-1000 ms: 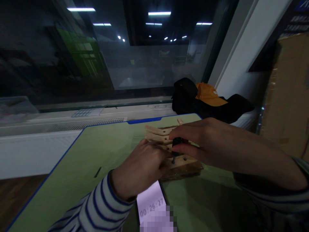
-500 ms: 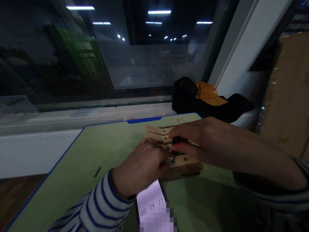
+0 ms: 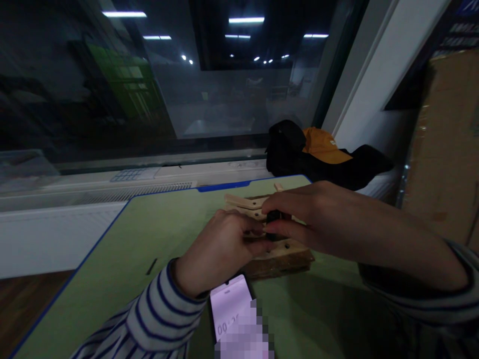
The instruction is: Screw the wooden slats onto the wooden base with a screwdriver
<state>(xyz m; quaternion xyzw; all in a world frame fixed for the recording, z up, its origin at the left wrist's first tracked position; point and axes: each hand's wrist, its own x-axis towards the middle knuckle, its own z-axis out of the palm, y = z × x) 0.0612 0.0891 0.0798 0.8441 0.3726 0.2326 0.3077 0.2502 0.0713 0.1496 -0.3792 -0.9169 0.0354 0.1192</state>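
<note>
While the room lies dim, window [image 3: 149, 89]: dark glass mirroring ceiling lights, behind everything.
Table [image 3: 112, 239]: green top, blue edge, bearing all below.
Bag [image 3: 288, 149]: black, on the sill [image 3: 224, 172] with an orange cap [image 3: 324, 147].
Wooden stack [image 3: 288, 254]: drilled slats, mid-table, under both hands.
Right hand [image 3: 314, 219]: thumb and forefinger pinch the black knob [image 3: 274, 217] above the stack.
Left hand [image 3: 220, 249]: fingers curled, tips closed on the stack beside the knob.
Phone [image 3: 228, 301]: lit, lower part blurred, partly behind the left sleeve.
Hidden: knob's shaft, stack's middle.
</note>
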